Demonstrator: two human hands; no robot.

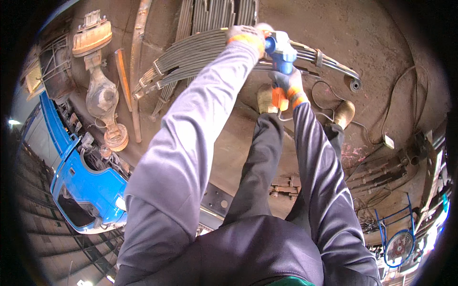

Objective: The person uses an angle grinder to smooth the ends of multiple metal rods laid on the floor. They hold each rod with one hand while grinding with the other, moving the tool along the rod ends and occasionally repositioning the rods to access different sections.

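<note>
R. hand [289, 82] closed round blue/orange power tool [283, 51], tool lying btwn hands. L. hand [246, 36] up against tool's L. side, fingers partly hidden; hold can't be told. Leaf-spring pack [195, 55] under tool, running L. & R. past both hands. Boots [344, 114] near R. hand; rusty axle [101, 96] well L. of hands.

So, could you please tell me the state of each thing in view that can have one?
Power tool: held; running or not, unclear
Right hand: gloved, closed around the tool
Left hand: gloved, at the tool; grip unclear
Leaf spring: bowed, leaves stacked
Axle: rusty, lying down
Fan: spinning or still, unclear
</note>
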